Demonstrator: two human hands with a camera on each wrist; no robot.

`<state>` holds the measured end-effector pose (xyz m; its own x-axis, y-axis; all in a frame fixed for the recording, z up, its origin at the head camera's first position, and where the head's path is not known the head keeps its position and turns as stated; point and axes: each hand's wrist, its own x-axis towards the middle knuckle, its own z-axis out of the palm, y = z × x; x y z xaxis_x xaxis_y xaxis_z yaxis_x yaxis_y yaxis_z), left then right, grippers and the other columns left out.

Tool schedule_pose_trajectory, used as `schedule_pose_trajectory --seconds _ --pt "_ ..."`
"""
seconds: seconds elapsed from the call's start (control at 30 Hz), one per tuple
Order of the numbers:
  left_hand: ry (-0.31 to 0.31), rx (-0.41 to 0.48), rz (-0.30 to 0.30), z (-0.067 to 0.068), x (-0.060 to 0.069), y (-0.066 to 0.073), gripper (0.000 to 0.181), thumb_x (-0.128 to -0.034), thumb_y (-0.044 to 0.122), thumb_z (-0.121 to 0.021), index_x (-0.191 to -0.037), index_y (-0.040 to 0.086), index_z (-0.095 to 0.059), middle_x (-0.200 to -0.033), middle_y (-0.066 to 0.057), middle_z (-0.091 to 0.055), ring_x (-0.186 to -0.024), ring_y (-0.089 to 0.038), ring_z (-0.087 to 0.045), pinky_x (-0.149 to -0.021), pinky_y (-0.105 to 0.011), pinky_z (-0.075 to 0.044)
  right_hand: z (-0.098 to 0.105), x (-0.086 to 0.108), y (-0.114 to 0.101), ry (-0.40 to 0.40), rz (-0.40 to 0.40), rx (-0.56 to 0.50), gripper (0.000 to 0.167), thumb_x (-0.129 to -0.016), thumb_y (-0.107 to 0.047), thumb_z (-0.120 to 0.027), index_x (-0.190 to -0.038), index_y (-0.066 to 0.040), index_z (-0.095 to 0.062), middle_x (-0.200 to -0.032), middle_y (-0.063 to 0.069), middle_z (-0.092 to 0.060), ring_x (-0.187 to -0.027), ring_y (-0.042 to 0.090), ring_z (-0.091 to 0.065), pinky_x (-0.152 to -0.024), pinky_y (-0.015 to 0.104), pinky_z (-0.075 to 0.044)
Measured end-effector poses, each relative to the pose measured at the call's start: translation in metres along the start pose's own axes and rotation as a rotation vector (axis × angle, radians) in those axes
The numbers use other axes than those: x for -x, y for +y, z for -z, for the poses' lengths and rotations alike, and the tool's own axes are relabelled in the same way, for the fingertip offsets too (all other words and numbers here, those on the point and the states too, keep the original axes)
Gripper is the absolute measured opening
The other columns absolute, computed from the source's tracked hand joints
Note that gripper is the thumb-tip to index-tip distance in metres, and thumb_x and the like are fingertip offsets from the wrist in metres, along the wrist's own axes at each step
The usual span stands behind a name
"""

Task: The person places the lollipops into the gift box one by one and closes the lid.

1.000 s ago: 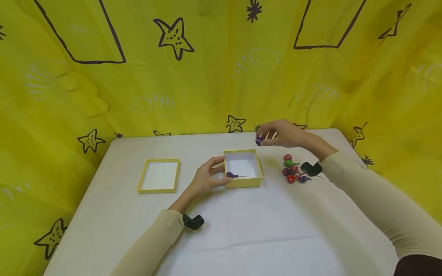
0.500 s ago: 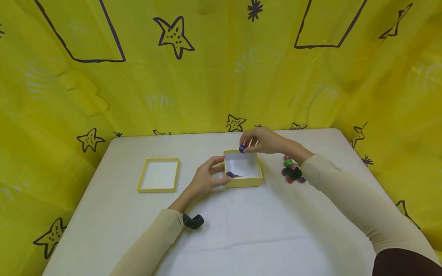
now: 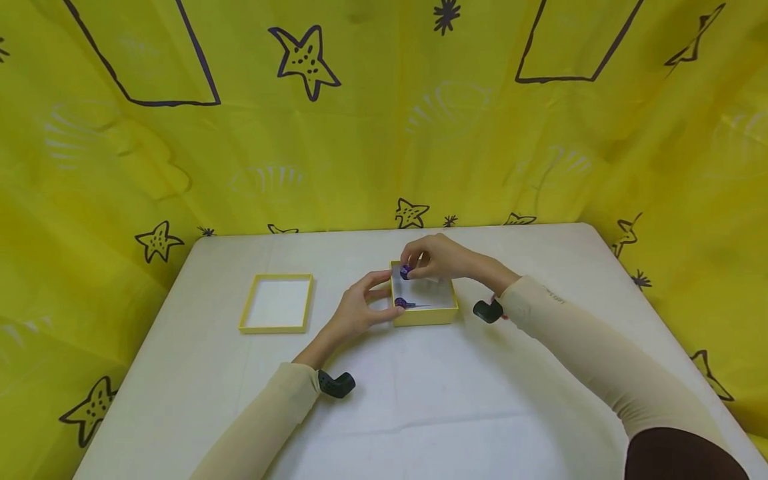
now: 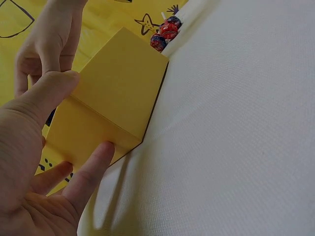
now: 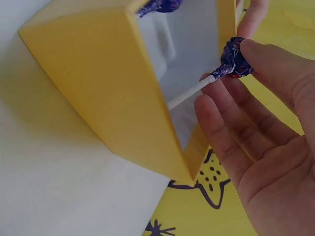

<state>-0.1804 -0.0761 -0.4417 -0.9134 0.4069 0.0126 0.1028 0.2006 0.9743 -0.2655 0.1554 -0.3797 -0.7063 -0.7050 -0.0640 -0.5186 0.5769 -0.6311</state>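
Observation:
My left hand (image 3: 354, 312) holds the left side of a yellow box (image 3: 426, 317) with a white inside, thumb at its near corner and fingers on its side wall. One purple-wrapped lollipop (image 3: 404, 303) lies in the box along the near wall. Over the box's open top, my right hand (image 3: 445, 259) pinches a second purple lollipop (image 5: 235, 58) by its wrapped head. Its white stick points into the box in the right wrist view.
The shallow yellow lid (image 3: 275, 330) lies to the left on the white-covered table (image 3: 396, 400). Loose lollipops (image 4: 168, 31) lie right of the box, mostly hidden behind the right forearm in the head view. A yellow patterned curtain (image 3: 360, 147) hangs behind.
My right hand has carried the purple lollipop leftward and down, from behind the box's right corner to over its inside. My left hand has stayed in place on the box.

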Motion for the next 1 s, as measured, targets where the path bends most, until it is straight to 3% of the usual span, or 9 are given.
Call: schedule_pose_trajectory --seconds 0.1,0.33,0.67,1.0 --pt "-0.001 -0.002 -0.012 0.0 0.004 0.007 0.074 -0.0878 0.006 -0.082 -0.152 0.004 -0.044 -0.158 -0.019 -0.042 -0.134 -0.041 -0.054 -0.109 -0.056 -0.045 -0.006 -0.002 0.003 -0.005 0.006 0.004 0.016 -0.091 -0.011 -0.079 -0.107 -0.013 -0.075 -0.098 -0.001 -0.074 -0.088 0.017 -0.067 -0.081 0.032 -0.058" --pt "-0.022 0.02 -0.039 0.001 0.004 0.007 0.075 -0.0878 0.004 -0.081 -0.152 0.0 -0.042 -0.158 -0.023 -0.041 -0.134 -0.044 -0.053 -0.11 -0.057 -0.044 -0.018 -0.005 0.006 -0.015 0.004 0.045 0.018 -0.091 -0.012 -0.08 -0.108 -0.01 -0.076 -0.095 -0.002 -0.074 -0.086 0.015 -0.066 -0.081 0.03 -0.057" --pt "-0.024 -0.006 -0.06 0.001 -0.008 -0.02 0.08 -0.0867 0.008 -0.084 -0.154 0.007 -0.042 -0.159 -0.018 -0.04 -0.135 -0.04 -0.053 -0.113 -0.056 -0.041 -0.031 -0.008 0.006 -0.018 -0.02 0.081 0.021 -0.092 -0.012 -0.078 -0.111 -0.004 -0.075 -0.098 0.003 -0.075 -0.089 0.015 -0.068 -0.082 0.031 -0.058" --pt "0.002 -0.032 -0.079 0.002 -0.008 -0.023 0.076 -0.085 0.014 -0.086 -0.151 0.015 -0.049 -0.156 -0.011 -0.048 -0.13 -0.032 -0.059 -0.108 -0.05 -0.048 -0.041 -0.008 0.008 -0.041 0.009 0.075 0.016 -0.094 -0.011 -0.076 -0.108 -0.003 -0.074 -0.098 0.003 -0.075 -0.092 0.016 -0.069 -0.085 0.032 -0.059"
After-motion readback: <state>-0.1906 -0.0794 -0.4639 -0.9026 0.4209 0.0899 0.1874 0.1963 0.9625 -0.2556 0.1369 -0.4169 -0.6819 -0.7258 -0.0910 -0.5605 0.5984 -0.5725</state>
